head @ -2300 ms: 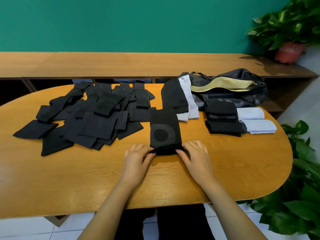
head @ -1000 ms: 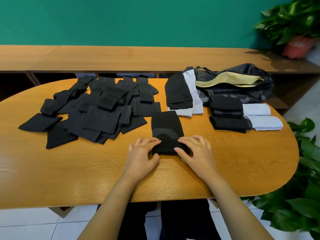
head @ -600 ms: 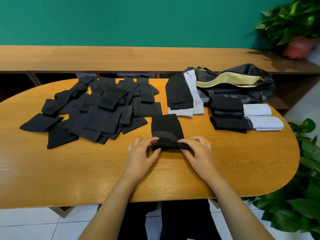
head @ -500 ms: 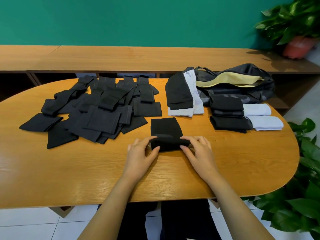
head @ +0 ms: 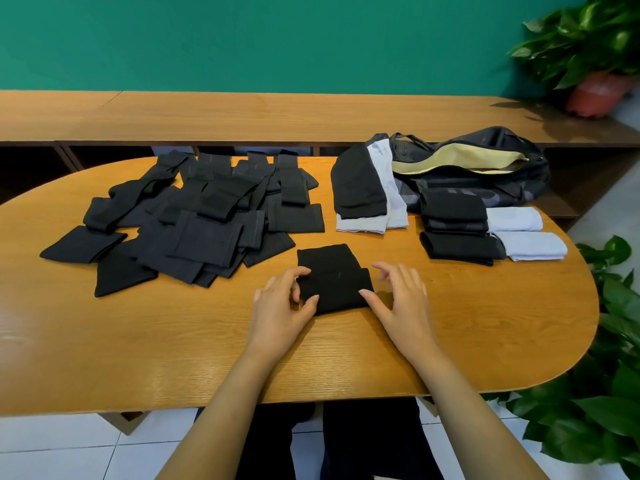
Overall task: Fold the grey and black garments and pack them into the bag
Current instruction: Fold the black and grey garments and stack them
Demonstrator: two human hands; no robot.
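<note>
Two hands on my feed, both forearms running out of the bottom of the picture. The left hand (head: pixel 280 306) sits at the left side of the folded black garment (head: pixel 332 277), thumb tip on its near left corner and forefinger against its side. I can't tell whether it actually nips the cloth, because the fingers are smeared. The right hand (head: pixel 403 299) is spread wide, with only the thumb tip touching the near right corner and the other fingers lifted clear and blurred. So the hands are apart with the garment between them, lying flat around the middle of the table (head: pixel 138 341).

Now the bag (head: pixel 491 168), at the far right corner of the table. It's dark, its mouth gapes and pale yellow lining shows. The inside is shadowed from my angle, so I can't read the contents.

Its lower front is covered by two stacks of folded black pieces (head: pixel 457 249), with pale grey rolls (head: pixel 514 219) touching their right side. At the bag's left end a long black piece (head: pixel 358 188) lies over pale grey ones (head: pixel 389 202).

Across the left half of the table sprawls a heap of black garments (head: pixel 194 223), overlapping too much for me to count. A potted plant (head: pixel 588 46) top right and a leafy plant (head: pixel 606 393) lower right are both cut off by the frame edge.
</note>
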